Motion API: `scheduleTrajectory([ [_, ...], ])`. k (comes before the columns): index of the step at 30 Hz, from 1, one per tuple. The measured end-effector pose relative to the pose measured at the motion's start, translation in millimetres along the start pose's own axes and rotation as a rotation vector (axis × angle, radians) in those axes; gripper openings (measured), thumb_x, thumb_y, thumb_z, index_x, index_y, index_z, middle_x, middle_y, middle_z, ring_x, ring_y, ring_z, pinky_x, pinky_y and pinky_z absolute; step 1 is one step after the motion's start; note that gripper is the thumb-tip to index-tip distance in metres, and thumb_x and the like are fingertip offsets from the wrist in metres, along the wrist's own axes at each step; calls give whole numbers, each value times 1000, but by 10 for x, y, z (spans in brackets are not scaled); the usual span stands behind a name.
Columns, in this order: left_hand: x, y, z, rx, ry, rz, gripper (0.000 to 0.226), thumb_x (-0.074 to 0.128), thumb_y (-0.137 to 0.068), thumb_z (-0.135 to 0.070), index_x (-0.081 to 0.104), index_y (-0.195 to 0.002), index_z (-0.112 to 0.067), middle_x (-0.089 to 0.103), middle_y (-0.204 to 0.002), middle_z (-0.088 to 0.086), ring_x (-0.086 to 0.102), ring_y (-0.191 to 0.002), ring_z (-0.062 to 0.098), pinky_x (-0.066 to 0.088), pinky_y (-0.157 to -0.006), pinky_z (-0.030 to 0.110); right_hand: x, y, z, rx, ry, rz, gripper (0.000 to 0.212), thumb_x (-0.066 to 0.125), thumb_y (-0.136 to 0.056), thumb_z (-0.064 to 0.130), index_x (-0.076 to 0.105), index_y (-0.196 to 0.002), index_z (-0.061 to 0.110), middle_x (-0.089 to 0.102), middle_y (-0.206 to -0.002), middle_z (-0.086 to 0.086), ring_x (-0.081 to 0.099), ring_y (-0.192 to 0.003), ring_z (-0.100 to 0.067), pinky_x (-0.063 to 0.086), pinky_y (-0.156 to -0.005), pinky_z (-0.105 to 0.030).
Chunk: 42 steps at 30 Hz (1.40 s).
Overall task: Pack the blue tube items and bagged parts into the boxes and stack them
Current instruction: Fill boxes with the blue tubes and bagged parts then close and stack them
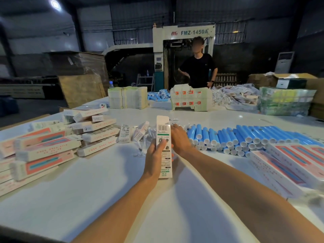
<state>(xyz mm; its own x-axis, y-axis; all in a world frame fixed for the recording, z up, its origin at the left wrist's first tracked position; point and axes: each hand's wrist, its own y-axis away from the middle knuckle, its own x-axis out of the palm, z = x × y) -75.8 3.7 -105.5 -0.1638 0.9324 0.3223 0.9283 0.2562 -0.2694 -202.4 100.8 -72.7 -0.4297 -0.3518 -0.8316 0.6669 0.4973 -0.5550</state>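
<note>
My left hand (155, 158) grips a long white box (164, 135) with a barcode, held upright above the table with its top flap open. My right hand (180, 139) sits just right of the box, fingers curled against its side near the barcode; what it holds is hidden. A pile of blue tubes (245, 137) with white caps lies on the table to the right. Small clear bagged parts (145, 137) lie scattered behind the box. Packed pink and white boxes are piled at the left (45, 148) and stacked at the right (287, 163).
The white table (87, 190) runs forward to stacks of flat cartons (128, 97), more blue tubes (158, 96) and loose bags (233, 97). A person in a black shirt (198, 71) stands behind the far edge. Green wrapped bundles (284, 102) sit far right.
</note>
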Motion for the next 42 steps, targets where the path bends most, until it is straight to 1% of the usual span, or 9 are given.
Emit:
scheduleTrajectory([
  [4,24,-11,14,-29,16,30,49,68,-91,-48,66,-135,-26,80,-109,12,77,-82,28,64,-75,42,-169,76,11,101,-211,-217,7,66,-98,15,70,-98,10,72,-102,-8,65,-97,-27,55,-79,-40],
  [8,63,39,-10,-64,12,60,33,69,-104,-33,65,-133,-18,81,-108,11,80,-91,34,66,-71,39,-523,321,-108,302,-598,-522,17,67,-101,11,71,-117,9,72,-108,-2,65,-98,-16,55,-87,-30],
  [12,127,153,-98,-73,-34,185,33,72,-101,-27,66,-132,-16,80,-115,12,79,-101,39,65,-86,51,-998,636,-284,419,-811,-698,16,73,-96,13,71,-112,12,70,-98,8,66,-89,0,57,-81,-19],
  [18,280,327,-184,-102,-31,358,50,85,-89,-33,68,-131,-11,78,-118,19,77,-104,43,65,-89,52,-1775,873,-361,415,-977,-796,19,76,-96,18,71,-111,8,72,-102,-6,71,-93,-19,61,-79,-29],
  [29,384,412,-174,-101,1,473,35,83,-95,-23,74,-126,-9,73,-126,21,75,-107,50,63,-91,55,-1944,957,-41,250,-865,-548,21,78,-93,11,64,-107,4,73,-96,-9,73,-87,-17,62,-79,-27],
  [35,392,423,-196,-99,-21,481,35,85,-93,-27,76,-124,-15,74,-126,21,75,-107,49,64,-91,55,-1812,949,52,171,-707,-371,19,81,-90,18,68,-100,9,69,-95,4,61,-87,1,47,-74,-11],
  [37,389,422,-197,-106,-14,475,36,86,-91,-28,76,-124,-16,74,-126,22,75,-108,49,64,-91,55,-1785,968,48,142,-645,-335,14,80,-91,20,71,-96,11,65,-94,10,54,-93,4,45,-79,-13],
  [40,384,414,-194,-106,-10,480,39,87,-91,-29,75,-126,-16,73,-127,23,74,-109,50,63,-92,56,-1717,1039,2,123,-484,-245,21,72,-98,33,77,-99,12,63,-117,4,46,-115,-12,43,-98,-31],
  [42,377,410,-183,-102,-21,482,39,86,-92,-31,74,-127,-18,72,-128,20,74,-110,49,62,-94,59,-1659,1146,-30,139,-535,-269,24,66,-102,34,77,-107,14,56,-130,3,45,-124,-13,42,-103,-31],
])
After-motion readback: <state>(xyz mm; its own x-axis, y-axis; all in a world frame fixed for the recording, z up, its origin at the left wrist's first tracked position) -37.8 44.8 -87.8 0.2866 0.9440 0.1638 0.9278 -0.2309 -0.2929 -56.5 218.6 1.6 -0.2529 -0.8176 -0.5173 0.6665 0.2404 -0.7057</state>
